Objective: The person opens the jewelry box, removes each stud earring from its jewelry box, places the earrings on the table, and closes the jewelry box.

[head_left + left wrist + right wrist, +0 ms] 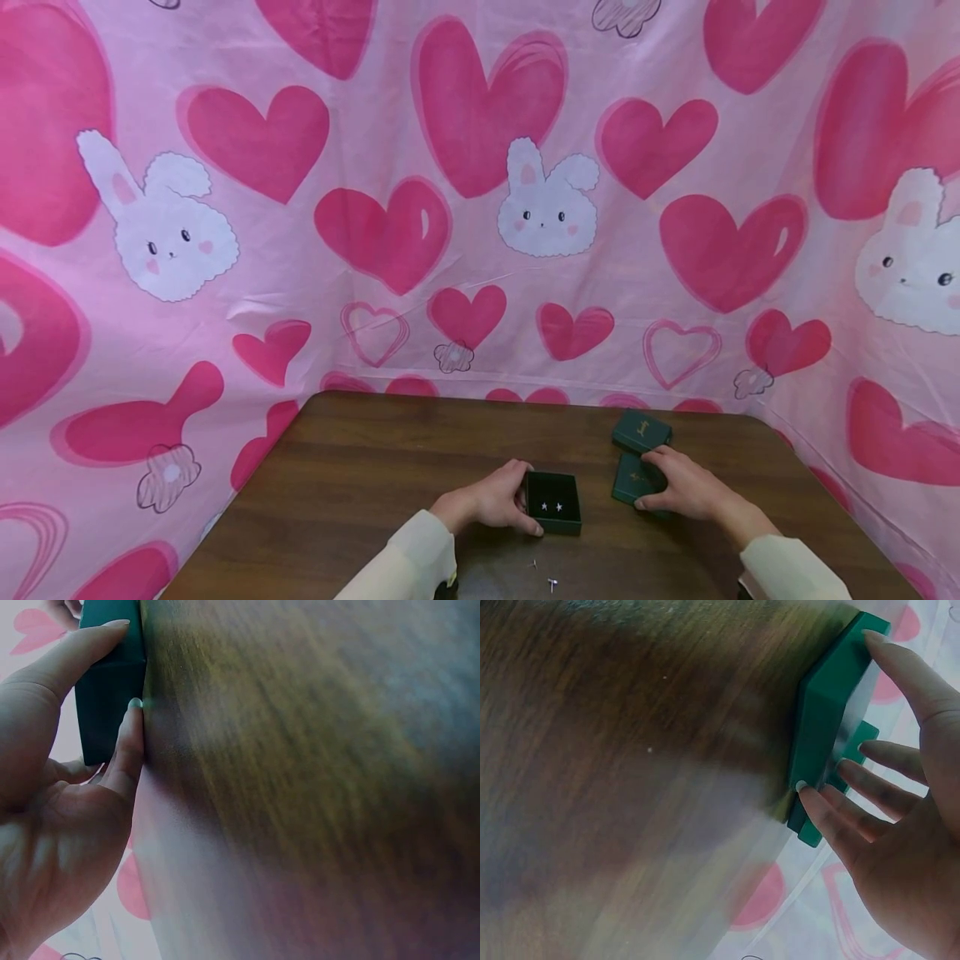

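In the head view, my left hand (pixel 491 498) holds a small dark green jewelry box (pixel 562 527) by its left side, thumb at the front corner. Two silver star-shaped stud earrings (pixel 558 507) sit on the box's black lining. The left wrist view shows thumb and fingers around the green box wall (pixel 112 712). Farther right, my right hand (pixel 686 487) grips a dark green box lid (pixel 628 479) with gold print, which lies on the table. Its thumb and fingertips meet the lid's edges (pixel 829 705) in the right wrist view.
A second green box (pixel 641 429) with a gold mark lies just behind the lid. Near the front of the brown wooden table (pixel 375 467) lie two tiny metal pieces, one a pin with a head (pixel 552 583). Pink heart-print cloth (pixel 480 250) hangs around the table's back and sides.
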Available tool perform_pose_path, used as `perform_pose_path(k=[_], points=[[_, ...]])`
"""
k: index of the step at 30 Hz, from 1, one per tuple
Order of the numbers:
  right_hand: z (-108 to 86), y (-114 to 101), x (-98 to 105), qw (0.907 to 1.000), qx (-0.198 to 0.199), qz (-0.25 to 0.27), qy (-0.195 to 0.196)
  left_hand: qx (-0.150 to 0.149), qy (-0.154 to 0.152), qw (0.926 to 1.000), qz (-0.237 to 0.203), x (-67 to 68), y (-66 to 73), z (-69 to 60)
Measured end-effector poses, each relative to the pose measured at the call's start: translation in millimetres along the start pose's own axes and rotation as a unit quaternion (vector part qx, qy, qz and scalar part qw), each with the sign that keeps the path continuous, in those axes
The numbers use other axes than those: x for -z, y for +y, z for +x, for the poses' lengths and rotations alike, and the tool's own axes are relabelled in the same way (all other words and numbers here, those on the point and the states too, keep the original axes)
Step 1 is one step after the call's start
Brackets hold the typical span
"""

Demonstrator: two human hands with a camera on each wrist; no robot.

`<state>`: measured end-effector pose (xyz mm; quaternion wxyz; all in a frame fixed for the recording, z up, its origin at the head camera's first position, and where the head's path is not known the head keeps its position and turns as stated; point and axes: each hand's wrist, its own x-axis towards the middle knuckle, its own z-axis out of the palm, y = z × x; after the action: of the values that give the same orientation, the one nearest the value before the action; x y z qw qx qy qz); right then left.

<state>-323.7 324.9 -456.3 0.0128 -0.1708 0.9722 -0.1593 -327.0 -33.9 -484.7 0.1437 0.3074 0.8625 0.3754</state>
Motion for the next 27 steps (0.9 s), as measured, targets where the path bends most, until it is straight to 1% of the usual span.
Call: perform_pose_path(k=[9,17,22,27], points=[[1.9,-4,0,0.9998,-0.003,-0.018,0.005,0.005,0.0,1.0,-0.004,0.2,0.8,-1.1],[3.7,-8,-1,0.9997,0.002,-0.021,0.008,0.001,-0.004,1.0,0.001,0.4,0.1,-0.1],[4.3,-11,-2,0.9996,0.008,-0.024,0.008,0.0,-0.005,1.0,0.002,0.6,-0.9,0.4],[3.9,-16,-2,0.9994,0.028,-0.018,0.008,0.002,-0.003,1.0,0.0,0.3,-0.9,0.1]])
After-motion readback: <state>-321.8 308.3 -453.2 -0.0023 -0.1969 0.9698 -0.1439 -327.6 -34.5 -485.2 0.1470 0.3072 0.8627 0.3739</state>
